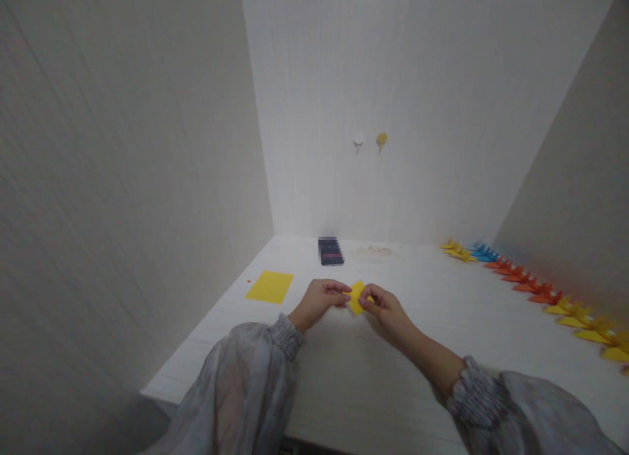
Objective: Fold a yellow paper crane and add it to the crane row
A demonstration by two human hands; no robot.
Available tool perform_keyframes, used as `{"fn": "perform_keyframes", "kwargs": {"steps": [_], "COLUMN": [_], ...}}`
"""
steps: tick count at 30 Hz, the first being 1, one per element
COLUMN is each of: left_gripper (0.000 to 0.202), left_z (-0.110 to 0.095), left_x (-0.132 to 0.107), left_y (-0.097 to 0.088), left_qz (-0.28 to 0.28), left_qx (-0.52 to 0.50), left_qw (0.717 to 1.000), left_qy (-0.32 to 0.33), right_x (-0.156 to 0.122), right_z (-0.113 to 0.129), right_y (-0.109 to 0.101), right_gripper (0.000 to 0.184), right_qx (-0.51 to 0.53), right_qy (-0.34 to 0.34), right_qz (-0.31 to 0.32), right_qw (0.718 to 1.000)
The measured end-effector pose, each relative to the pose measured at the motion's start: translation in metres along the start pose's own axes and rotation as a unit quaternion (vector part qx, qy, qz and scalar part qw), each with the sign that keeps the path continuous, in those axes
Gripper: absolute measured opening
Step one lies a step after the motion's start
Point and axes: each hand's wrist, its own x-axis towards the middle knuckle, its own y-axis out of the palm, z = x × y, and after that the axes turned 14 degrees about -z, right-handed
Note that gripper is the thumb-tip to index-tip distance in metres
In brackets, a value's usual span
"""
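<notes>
A small folded piece of yellow paper [356, 299] is held up between my two hands over the middle of the white table. My left hand [325, 299] pinches its left side between thumb and fingers. On the right side, my right hand [382, 304] grips it with thumb and forefinger pressed together. The fingertips cover parts of the paper, so its exact folds are hard to make out. To the left of my left hand, a flat yellow sheet of paper [270, 287] lies on the table.
A dark phone [331, 251] lies near the back wall. Along the right side runs a row of folded paper figures: yellow [458, 250], blue [484, 252], orange [525, 279] and yellow ones [590, 325]. Two hooks [382, 139] are fixed to the back wall. Walls enclose the table [236, 350] left and right.
</notes>
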Motion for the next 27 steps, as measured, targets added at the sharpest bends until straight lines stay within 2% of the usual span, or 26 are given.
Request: {"fn": "perform_keyframes", "kwargs": {"steps": [10,27], "left_gripper": [0.027,0.021], "left_z": [-0.002,-0.003], "left_x": [0.0,-0.001], "left_y": [-0.001,0.0], "left_qz": [-0.003,-0.009], "left_qx": [0.01,-0.043], "left_qw": [1.0,0.999], "left_qy": [0.008,-0.015], "right_x": [0.001,-0.001], "right_z": [-0.002,0.015], "right_y": [0.0,0.002], "right_gripper": [0.015,0.015], "right_qx": [0.013,0.07], "right_qy": [0.002,0.082], "right_qz": [-0.001,-0.027], "right_qw": [1.0,0.994]}}
